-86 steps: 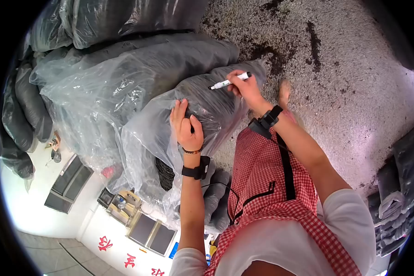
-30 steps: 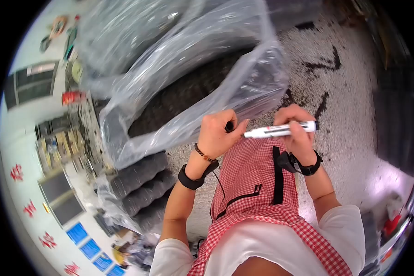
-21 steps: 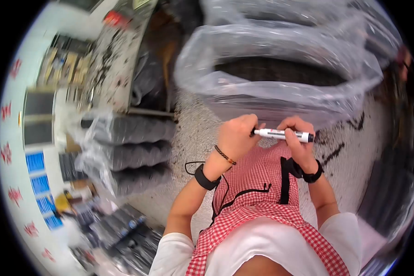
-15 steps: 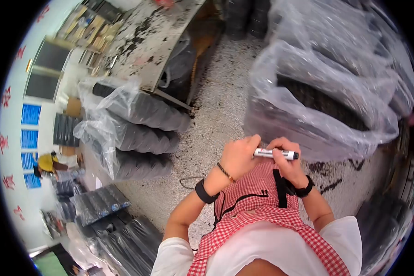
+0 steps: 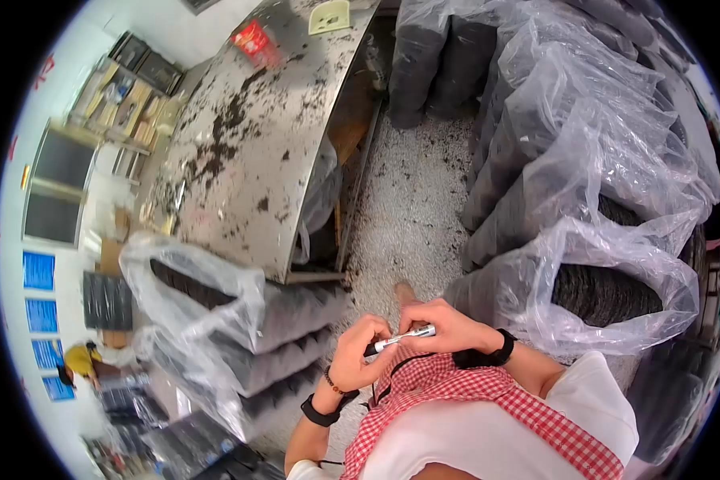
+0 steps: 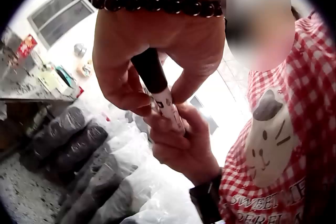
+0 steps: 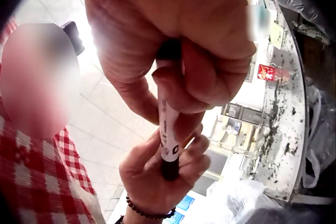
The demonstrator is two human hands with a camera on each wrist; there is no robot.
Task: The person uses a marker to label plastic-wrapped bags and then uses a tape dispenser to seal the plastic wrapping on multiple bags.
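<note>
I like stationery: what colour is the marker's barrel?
The marker's barrel is white, clearest in the right wrist view.

Bright glare, black rounded corners

marker (image 7: pixel 169 139): smooth plastic | bags (image 5: pixel 516 280): glossy crinkled plastic film | table (image 5: pixel 256 232): smooth, looks metal from here | apron (image 5: pixel 436 384): matt cloth | floor (image 5: pixel 408 200): rough, grainy | bracelet (image 6: pixel 152 1): shiny beads

A workshop; a debris-strewn worktable (image 5: pixel 296 120) and rows of filled plastic bags (image 5: pixel 528 200) show it.
</note>
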